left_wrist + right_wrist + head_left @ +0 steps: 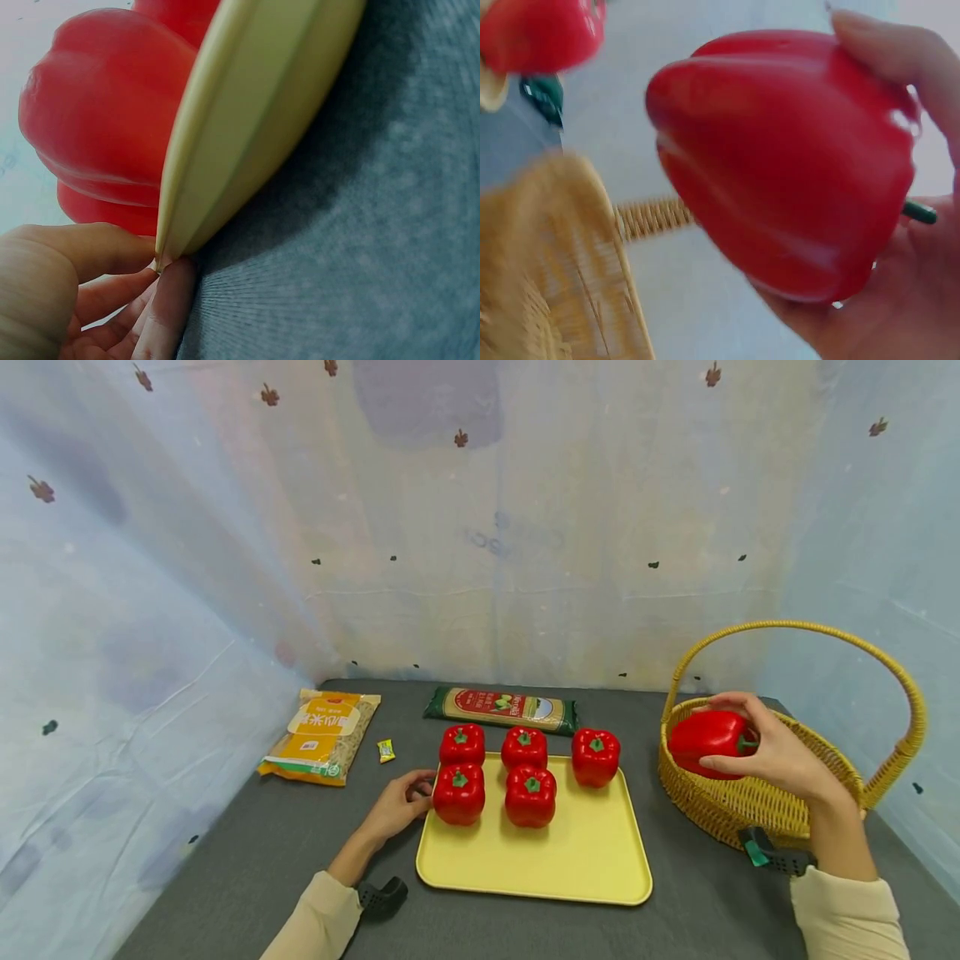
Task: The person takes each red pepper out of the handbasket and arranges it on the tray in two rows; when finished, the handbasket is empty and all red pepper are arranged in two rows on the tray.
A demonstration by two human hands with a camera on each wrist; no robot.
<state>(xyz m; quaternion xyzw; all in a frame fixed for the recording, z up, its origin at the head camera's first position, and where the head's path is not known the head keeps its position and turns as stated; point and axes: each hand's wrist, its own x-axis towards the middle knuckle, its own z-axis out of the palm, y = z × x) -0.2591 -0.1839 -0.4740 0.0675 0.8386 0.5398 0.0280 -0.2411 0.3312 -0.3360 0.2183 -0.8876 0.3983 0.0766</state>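
Note:
My right hand [780, 752] grips a red bell pepper [705, 742] from its stem side and holds it over the wicker basket [765, 806]. The right wrist view shows the same pepper [780, 157] tilted on its side, thumb and fingers around its stem end. With my left hand [397, 806] I pinch the left rim of the yellow tray [540, 864]; thumb and fingertips meet on the tray edge [225, 135] in the left wrist view. Several red bell peppers stand upright on the tray, one [459, 795] right beside my left fingers and another [596, 758] at the far right corner.
A green pasta packet [502, 708] lies behind the tray. Left of it are a yellow bag of grain [322, 735] and a small yellow wrapped candy [386, 751]. The basket's tall arched handle [795, 625] rises around the right hand's area. A patterned curtain [525, 568] hangs behind the table.

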